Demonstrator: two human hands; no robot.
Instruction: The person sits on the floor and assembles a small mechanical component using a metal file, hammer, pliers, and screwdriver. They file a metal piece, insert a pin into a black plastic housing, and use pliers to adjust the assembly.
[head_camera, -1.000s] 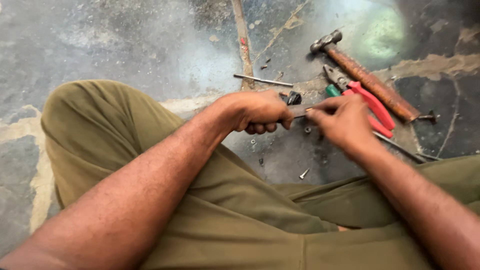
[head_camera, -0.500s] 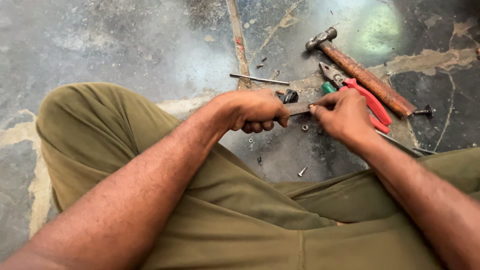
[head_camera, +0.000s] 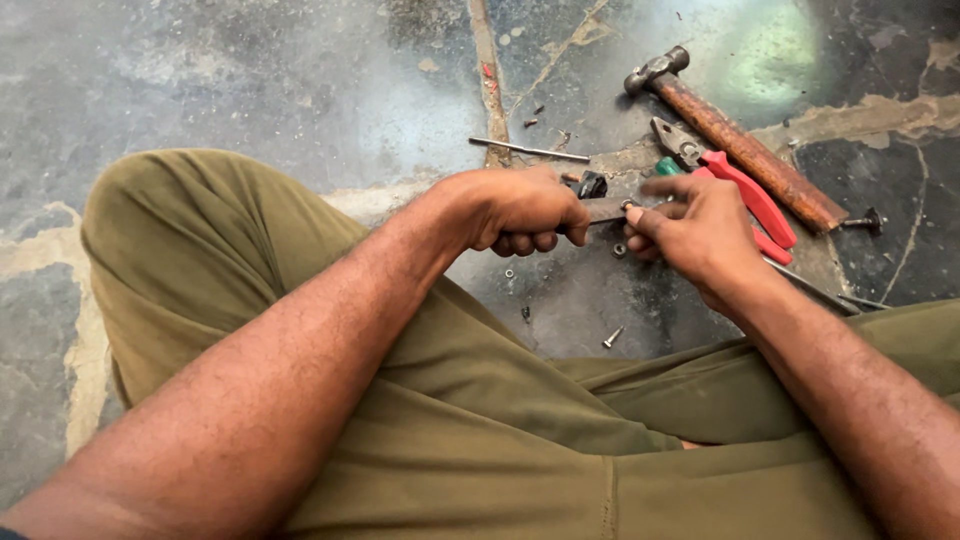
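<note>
The left hand (head_camera: 525, 210) stays fisted round a flat metal piece (head_camera: 603, 209) – its end juts toward the right hand (head_camera: 700, 235), whose fingertips have closed in to pinch a small fastener at that tip. Pliers (head_camera: 735, 185) and hammer (head_camera: 735, 140) lie just beyond; a loose screw (head_camera: 612, 338) below.

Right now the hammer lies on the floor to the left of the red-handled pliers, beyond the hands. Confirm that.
Not quite. In the head view the hammer lies to the right of the red-handled pliers, not the left. The rest holds: both are on the floor, beyond the left hand and right hand.
</note>
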